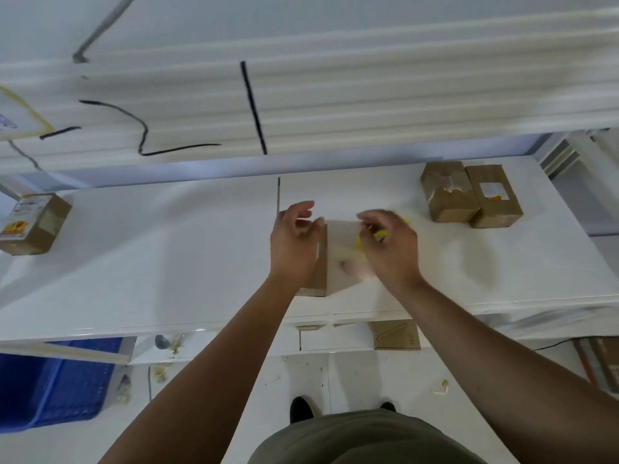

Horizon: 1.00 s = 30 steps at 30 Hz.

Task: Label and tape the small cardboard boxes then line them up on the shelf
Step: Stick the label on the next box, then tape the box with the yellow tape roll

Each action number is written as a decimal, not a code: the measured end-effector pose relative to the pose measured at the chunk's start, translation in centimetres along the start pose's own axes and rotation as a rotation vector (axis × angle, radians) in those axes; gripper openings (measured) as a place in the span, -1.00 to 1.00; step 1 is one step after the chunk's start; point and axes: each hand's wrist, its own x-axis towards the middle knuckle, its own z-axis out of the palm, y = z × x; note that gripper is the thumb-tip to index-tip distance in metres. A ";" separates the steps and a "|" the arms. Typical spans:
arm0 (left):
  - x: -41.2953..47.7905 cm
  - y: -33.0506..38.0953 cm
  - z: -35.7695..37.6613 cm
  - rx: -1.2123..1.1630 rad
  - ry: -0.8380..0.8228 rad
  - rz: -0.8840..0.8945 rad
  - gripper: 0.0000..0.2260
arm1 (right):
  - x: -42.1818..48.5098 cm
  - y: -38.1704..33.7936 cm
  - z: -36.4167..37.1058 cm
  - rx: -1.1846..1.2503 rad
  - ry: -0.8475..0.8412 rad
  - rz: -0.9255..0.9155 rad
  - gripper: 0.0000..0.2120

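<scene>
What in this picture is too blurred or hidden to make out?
- Head view: the right hand is motion-blurred; the yellow thing in its fingers cannot be identified.
- The box under both hands is mostly covered by the left hand and a white blur.
- Label print on the far-left box is too small to read.

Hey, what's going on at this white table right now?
A person stands at a white table working on a small cardboard box in the middle. The left hand steadies the box's left side, while the right hand pinches something yellow over a white sheet, probably a label, on its top; motion blur hides the details. Two more boxes stand together at the far right, both bearing labels, and another labelled box sits at the far left.
</scene>
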 end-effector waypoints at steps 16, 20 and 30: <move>7.5 1.5 10.5 0.929 -0.905 0.057 -0.71 | 3.9 5.1 -5.5 0.078 -0.390 0.415 -0.70; 8.0 0.7 10.0 0.921 -0.932 0.116 -0.81 | 3.4 5.4 -5.7 0.147 -0.353 0.411 -0.63; 7.7 -0.5 8.9 0.758 -0.732 0.177 -0.84 | 3.8 5.6 -6.5 0.180 -0.358 0.275 -0.68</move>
